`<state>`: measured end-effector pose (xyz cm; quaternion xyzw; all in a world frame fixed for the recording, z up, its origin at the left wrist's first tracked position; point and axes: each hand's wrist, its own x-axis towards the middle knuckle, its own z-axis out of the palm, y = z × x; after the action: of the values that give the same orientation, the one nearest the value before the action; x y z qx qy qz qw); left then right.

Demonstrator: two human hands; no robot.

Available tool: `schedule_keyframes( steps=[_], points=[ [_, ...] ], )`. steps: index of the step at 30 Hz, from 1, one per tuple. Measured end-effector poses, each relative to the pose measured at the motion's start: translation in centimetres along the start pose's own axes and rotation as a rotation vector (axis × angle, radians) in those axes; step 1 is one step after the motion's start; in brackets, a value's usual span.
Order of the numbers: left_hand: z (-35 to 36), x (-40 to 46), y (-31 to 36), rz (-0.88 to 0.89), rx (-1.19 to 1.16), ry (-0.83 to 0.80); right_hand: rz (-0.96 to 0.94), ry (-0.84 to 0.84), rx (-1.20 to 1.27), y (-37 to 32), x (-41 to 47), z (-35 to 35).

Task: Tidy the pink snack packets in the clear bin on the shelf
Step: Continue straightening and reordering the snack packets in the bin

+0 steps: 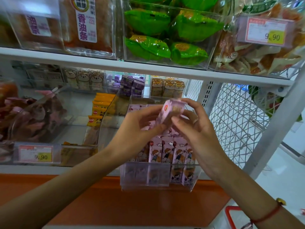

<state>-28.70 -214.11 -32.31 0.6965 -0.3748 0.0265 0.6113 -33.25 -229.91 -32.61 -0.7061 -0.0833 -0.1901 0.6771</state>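
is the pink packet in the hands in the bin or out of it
Out. Both the left hand and right hand hold the pink packet above the clear bin, over the upright row of packets.

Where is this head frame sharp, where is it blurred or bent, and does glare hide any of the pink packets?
Head view: both hands, left hand and right hand, and the held pink packet are fairly sharp; the upper left corner smears; the white shelf edge bows from wide-angle distortion; the clear bin front hazes the lower halves of the standing pink packets, no strong glare.
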Motion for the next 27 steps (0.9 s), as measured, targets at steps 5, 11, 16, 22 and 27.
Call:
schedule_keyframes(
  steps=[5, 11, 16, 22, 27],
  points=[
    [0.0, -0.2, -0.2, 0.049, 0.003, 0.028, -0.119, -0.067, -0.076, 0.0, -0.3, 0.0],
    [0.1, 0.0, -0.3, -0.18, -0.252, 0.112, -0.12, -0.034, -0.357, 0.2, -0.6, 0.2],
    [0.3, 0.0, -0.3, -0.261, -0.329, 0.173, -0.166, -0.024, -0.362, 0.4, -0.7, 0.7],
    [-1.0, 0.2, -0.5, -0.295, -0.432, 0.225, 0.046, -0.086, -0.259, 0.7, -0.3, 0.1],
    [-0.5, 0.2, -0.5, -0.346, -0.417, 0.315, -0.058, -0.018, -0.279, 0.4, -0.4, 0.2]
  ],
)
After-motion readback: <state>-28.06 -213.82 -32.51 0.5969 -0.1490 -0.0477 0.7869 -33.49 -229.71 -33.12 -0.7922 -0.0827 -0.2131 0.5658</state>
